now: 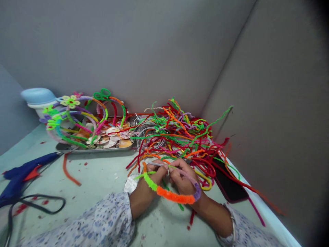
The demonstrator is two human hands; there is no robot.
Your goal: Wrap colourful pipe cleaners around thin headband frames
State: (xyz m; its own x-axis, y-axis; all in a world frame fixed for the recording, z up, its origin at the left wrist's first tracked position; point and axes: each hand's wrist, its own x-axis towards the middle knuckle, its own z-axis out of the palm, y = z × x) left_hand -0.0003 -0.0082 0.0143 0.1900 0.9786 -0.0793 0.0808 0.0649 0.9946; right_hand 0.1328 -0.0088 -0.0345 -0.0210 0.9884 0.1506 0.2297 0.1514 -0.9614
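A curved band wrapped in fuzzy orange, lime green and purple hangs between my hands, its orange middle nearest me. My left hand is closed with its fingertips pinching the thin pale end of the band. Close beside it, fingertips almost touching, my right hand is closed on the lilac end, where a thin green strand shows. A lime green strand sticks out at my left hand. Beyond both hands lies a tangled heap of coloured pipe cleaners.
At the back left a metal tray holds shells and several finished-looking headbands. A blue-lidded container stands behind it. A blue glue gun with its black cable lies left. Coiled wire sits behind my hands; a dark phone lies right.
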